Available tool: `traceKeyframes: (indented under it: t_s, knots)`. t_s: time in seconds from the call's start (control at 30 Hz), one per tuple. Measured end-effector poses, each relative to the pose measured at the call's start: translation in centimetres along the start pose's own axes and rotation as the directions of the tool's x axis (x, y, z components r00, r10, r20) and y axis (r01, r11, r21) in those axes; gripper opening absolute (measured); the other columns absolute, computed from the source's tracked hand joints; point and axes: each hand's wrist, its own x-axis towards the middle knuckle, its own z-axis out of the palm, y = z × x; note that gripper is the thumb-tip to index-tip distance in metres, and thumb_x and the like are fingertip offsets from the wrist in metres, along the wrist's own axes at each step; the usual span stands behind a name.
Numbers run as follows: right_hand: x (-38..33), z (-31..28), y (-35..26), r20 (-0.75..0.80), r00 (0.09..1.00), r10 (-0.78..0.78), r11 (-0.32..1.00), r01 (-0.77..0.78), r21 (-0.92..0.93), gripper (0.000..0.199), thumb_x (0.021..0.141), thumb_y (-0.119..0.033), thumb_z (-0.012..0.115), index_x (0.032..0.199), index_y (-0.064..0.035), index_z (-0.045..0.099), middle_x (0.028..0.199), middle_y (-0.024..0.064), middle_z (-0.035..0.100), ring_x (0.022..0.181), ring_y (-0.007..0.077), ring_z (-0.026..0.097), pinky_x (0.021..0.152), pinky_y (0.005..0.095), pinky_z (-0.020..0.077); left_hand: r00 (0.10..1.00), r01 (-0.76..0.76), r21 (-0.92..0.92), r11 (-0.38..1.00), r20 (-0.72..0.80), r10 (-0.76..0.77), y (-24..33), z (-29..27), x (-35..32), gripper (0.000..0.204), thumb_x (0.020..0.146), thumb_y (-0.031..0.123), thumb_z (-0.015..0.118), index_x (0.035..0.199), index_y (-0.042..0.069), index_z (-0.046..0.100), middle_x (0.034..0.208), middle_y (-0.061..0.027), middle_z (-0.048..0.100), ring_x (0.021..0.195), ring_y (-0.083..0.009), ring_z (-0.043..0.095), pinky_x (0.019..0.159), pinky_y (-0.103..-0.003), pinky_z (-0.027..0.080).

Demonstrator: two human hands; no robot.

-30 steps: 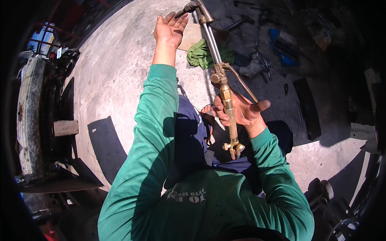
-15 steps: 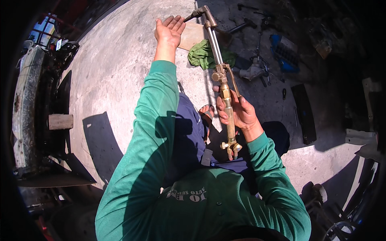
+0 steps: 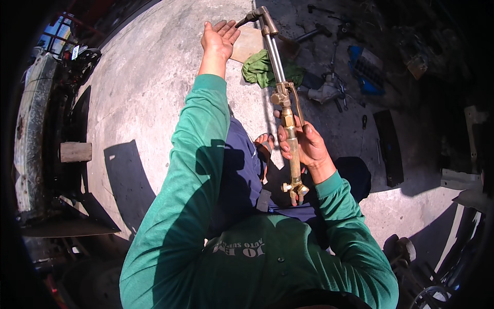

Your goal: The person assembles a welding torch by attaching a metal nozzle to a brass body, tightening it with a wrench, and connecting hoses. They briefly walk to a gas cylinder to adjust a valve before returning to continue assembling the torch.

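A brass cutting torch (image 3: 293, 149) with silver tubes and a bent head lies along my right hand (image 3: 313, 149), whose fingers wrap its handle. The torch's head points away from me and its nozzle turns left. At that nozzle is my left hand (image 3: 218, 42), palm up with the fingers stretched out and holding nothing. The fingertips are right beside the nozzle; whether they touch it I cannot tell. Two small brass valve knobs sit at the torch's near end, above my lap. Beyond the handle, a crumpled green cloth (image 3: 259, 68) lies on the concrete floor.
A hammer (image 3: 314, 33), a blue tray (image 3: 366, 70), a grey metal part (image 3: 328, 91) and a screwdriver (image 3: 364, 122) lie in shade to the right, near a dark flat strip (image 3: 388, 148). At left are a long metal piece (image 3: 35, 129) and a wooden block (image 3: 76, 152).
Almost nothing differs. My left hand has shifted very slightly, still open by the nozzle, and the torch stays in my right hand.
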Motion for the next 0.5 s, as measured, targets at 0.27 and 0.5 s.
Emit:
traceKeyframes:
  t_s: [0.27,0.5]
  knots:
    - [0.3,0.7,0.3,0.067,0.998,-0.011,1.000,0.011,-0.001,0.104,0.086,-0.058,0.072,0.155,0.0049,0.026,0.106,0.0169,0.058,0.082,0.0220,0.059,0.061,0.0331,0.0509,0.999,0.029,-0.069,0.997,0.042,-0.026,-0.4,0.8,-0.5,0.079,0.107,0.057,0.023,0.145,-0.011,0.033,0.149,-0.0350,0.036,0.139,-0.0481,0.039,0.119,-0.057,0.033]
    - [0.2,1.4,0.7,0.064,0.992,-0.111,0.969,0.094,0.231,0.096,0.090,-0.046,0.072,0.154,0.0071,0.025,0.098,0.0153,0.057,0.075,0.0206,0.060,0.057,0.0306,0.0508,0.989,0.045,-0.103,0.994,0.142,-0.030,-0.6,0.5,-0.2,0.082,0.106,0.060,0.021,0.143,-0.013,0.034,0.141,-0.0339,0.045,0.129,-0.0489,0.050,0.110,-0.056,0.046]
